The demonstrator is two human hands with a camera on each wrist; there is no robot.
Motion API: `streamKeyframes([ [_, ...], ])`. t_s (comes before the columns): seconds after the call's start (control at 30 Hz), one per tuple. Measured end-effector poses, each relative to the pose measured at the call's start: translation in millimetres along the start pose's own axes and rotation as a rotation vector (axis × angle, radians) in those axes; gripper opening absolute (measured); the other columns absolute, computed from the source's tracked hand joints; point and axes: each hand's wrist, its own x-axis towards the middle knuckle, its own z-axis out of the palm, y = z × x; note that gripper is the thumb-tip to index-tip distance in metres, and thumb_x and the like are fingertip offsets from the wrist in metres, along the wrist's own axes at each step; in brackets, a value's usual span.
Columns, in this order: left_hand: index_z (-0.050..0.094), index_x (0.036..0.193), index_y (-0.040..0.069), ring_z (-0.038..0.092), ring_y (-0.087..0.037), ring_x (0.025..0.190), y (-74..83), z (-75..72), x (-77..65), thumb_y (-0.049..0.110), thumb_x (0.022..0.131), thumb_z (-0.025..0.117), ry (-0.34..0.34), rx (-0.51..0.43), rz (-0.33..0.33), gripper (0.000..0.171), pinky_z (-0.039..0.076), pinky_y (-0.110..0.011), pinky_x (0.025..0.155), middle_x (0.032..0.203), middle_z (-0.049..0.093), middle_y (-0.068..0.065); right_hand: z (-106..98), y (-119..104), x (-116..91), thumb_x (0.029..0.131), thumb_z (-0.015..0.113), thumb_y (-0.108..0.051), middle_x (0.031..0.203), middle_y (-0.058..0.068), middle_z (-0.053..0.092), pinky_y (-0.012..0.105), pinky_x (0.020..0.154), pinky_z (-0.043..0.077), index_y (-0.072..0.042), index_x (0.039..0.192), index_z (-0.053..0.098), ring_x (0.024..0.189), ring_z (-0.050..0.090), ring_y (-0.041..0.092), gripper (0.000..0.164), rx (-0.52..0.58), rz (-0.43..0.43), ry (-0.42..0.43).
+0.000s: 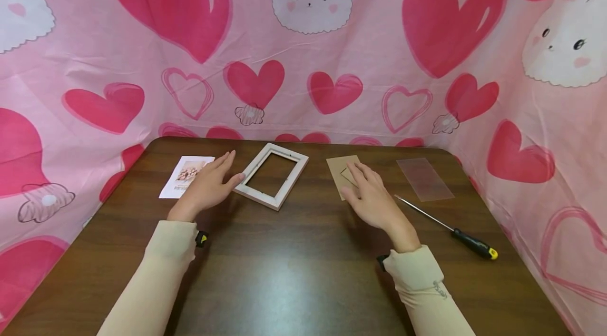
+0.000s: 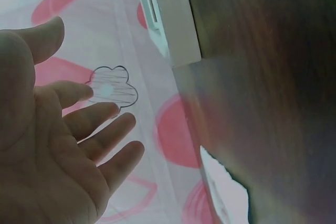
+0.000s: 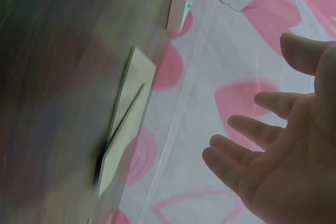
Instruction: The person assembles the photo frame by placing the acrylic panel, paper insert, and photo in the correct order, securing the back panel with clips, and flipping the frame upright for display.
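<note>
My left hand (image 1: 207, 187), fingers extended and thumb apart, hovers between a printed picture sheet (image 1: 178, 177) and a pale picture frame (image 1: 290, 188). Its thumb tip overlaps the frame's left corner in the head view; the left wrist view has the palm (image 2: 47, 145) with nothing in it. My right hand (image 1: 374, 201) is spread above a brown backing board (image 1: 338, 168) and hides part of it. In the right wrist view the board (image 3: 128, 114) shows a raised flap, and the right palm (image 3: 299, 156) holds nothing.
To the right lie a clear plastic sheet (image 1: 426, 179) and a screwdriver (image 1: 467, 241) with a black and yellow handle. A pink cloth (image 1: 294, 51) with hearts and rabbits hangs around the back and sides of the brown table (image 1: 284, 283).
</note>
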Motion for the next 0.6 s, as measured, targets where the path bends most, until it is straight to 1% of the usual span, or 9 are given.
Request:
streamKeyframes([
  [0.13, 0.015, 0.152, 0.015, 0.021, -0.037, 0.137, -3.3, 3.3, 3.5, 0.05, 0.096, 0.05, -0.015, -0.034, -0.013, 0.075, 0.021, -0.06, 0.105, 0.153, 0.022, -0.016, 5.5, -6.3, 7.1, 0.098, 0.048, -0.047, 0.154, 0.01, 0.019, 0.064, 0.102, 0.023, -0.022, 0.152, 0.02, 0.137, 0.016, 0.038, 0.066, 0.049, 0.03, -0.013],
  [0.2, 0.016, 0.152, 0.014, 0.022, -0.037, 0.137, -4.6, 4.4, 5.2, 0.049, 0.096, 0.05, -0.018, -0.048, -0.017, 0.075, 0.021, -0.059, 0.106, 0.153, 0.023, -0.016, 8.5, -9.0, 10.3, 0.098, 0.049, -0.045, 0.153, 0.01, 0.021, 0.064, 0.101, 0.023, -0.02, 0.152, 0.021, 0.136, 0.017, 0.038, 0.066, 0.073, 0.032, -0.011],
  [0.33, 0.017, 0.152, 0.011, 0.025, -0.038, 0.135, -6.8, 5.8, 8.2, 0.049, 0.097, 0.05, -0.027, -0.069, -0.028, 0.074, 0.022, -0.058, 0.106, 0.15, 0.029, -0.02, 14.6, -14.0, 16.5, 0.098, 0.051, -0.042, 0.15, 0.014, 0.026, 0.058, 0.105, 0.024, -0.015, 0.151, 0.025, 0.137, 0.02, 0.033, 0.065, 0.102, 0.029, 0.003],
  [0.43, 0.018, 0.152, 0.01, 0.03, -0.039, 0.132, -9.3, 7.0, 10.6, 0.046, 0.097, 0.05, -0.043, -0.082, -0.041, 0.073, 0.025, -0.058, 0.105, 0.146, 0.034, -0.023, 19.7, -17.3, 22.5, 0.098, 0.051, -0.042, 0.149, 0.014, 0.03, 0.053, 0.106, 0.025, -0.014, 0.15, 0.028, 0.136, 0.023, 0.028, 0.063, 0.126, 0.045, 0.014],
  [0.5, 0.019, 0.151, 0.01, 0.032, -0.039, 0.131, -11.3, 7.8, 12.4, 0.043, 0.097, 0.051, -0.055, -0.089, -0.048, 0.071, 0.026, -0.058, 0.104, 0.143, 0.037, -0.024, 23.8, -18.9, 27.8, 0.098, 0.051, -0.042, 0.148, 0.014, 0.032, 0.051, 0.105, 0.028, -0.013, 0.149, 0.029, 0.133, 0.031, 0.029, 0.062, 0.163, 0.05, 0.018],
  [0.6, 0.02, 0.151, 0.01, 0.034, -0.04, 0.129, -13.0, 9.4, 15.6, 0.04, 0.097, 0.052, -0.074, -0.105, -0.054, 0.069, 0.028, -0.058, 0.103, 0.141, 0.039, -0.025, 29.1, -21.1, 35.2, 0.098, 0.052, -0.039, 0.145, 0.015, 0.037, 0.05, 0.101, 0.035, -0.011, 0.147, 0.032, 0.125, 0.042, 0.032, 0.06, 0.259, 0.067, 0.013],
])
